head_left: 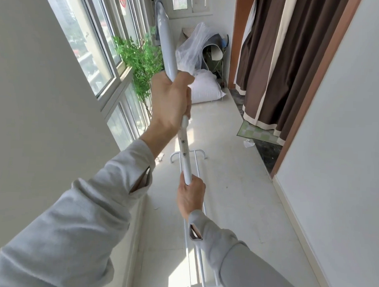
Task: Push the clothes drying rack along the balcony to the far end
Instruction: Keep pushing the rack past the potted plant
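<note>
The white metal drying rack (185,151) stands lengthwise along the balcony, its top bar running from near me towards the far end. My left hand (170,102) is wrapped round the thick upper part of the bar. My right hand (191,197) grips the thinner tube lower down, closer to me. The rack's curved foot (188,154) rests on the pale floor tiles ahead, and its low rails run back under my right arm. No clothes hang on it.
Windows (97,54) line the left side, with a green plant (140,58) beside them. Plastic bags (194,49) and a white sack (205,88) are piled at the far end. Brown curtains (279,67) and a green mat (255,132) lie on the right; a white wall (345,148) follows.
</note>
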The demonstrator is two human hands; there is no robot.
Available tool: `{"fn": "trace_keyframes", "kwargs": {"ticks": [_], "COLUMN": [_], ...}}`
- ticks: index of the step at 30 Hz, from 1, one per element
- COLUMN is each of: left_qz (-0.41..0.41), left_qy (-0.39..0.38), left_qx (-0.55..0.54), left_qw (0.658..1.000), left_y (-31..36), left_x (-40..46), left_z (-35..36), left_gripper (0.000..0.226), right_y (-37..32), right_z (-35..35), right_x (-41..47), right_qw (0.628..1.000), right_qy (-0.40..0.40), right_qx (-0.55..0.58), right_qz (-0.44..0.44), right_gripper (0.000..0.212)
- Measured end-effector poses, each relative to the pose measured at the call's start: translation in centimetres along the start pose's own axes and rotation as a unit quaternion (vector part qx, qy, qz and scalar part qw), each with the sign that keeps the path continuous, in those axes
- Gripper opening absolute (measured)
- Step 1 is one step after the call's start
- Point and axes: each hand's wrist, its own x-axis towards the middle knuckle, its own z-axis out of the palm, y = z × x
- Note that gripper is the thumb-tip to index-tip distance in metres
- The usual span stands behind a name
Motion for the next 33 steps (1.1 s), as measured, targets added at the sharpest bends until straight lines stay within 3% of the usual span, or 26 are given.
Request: {"fn": "trace_keyframes", "kwargs": {"ticks": [5, 9, 15, 22, 33], "left_qz": [-0.001, 0.0, -0.004, -0.009, 0.0], "left_qy": [0.006, 0.052, 0.05, 0.048, 0.041], "left_qx": [0.014, -0.005, 0.0, -0.002, -0.006], "left_qw": [1.0, 0.999, 0.999, 0.999, 0.999], "left_y": [0.8, 1.2, 0.2, -1.9, -4.6], "left_x": [1.3, 1.7, 4.6, 9.1, 15.8], "left_z": [-2.6, -6.9, -8.0, -7.6, -6.6], "left_gripper": [0.063, 0.058, 0.054, 0.025, 0.039], "right_y": [-1.8, -3.3, -3.2, -3.2, -3.2], "right_z": [3.1, 6.7, 8.3, 9.8, 11.4], "right_x": [0.0, -0.3, 2.6, 6.3, 13.0], "right_qw": [1.0, 0.998, 0.999, 0.998, 0.998], "right_qy": [-0.02, -0.049, -0.011, 0.008, -0.01], "right_qx": [-0.013, -0.018, -0.024, -0.052, -0.056], "right_qz": [-0.011, -0.033, -0.034, -0.033, -0.039], "right_gripper": [0.046, 0.049, 0.05, 0.049, 0.052]}}
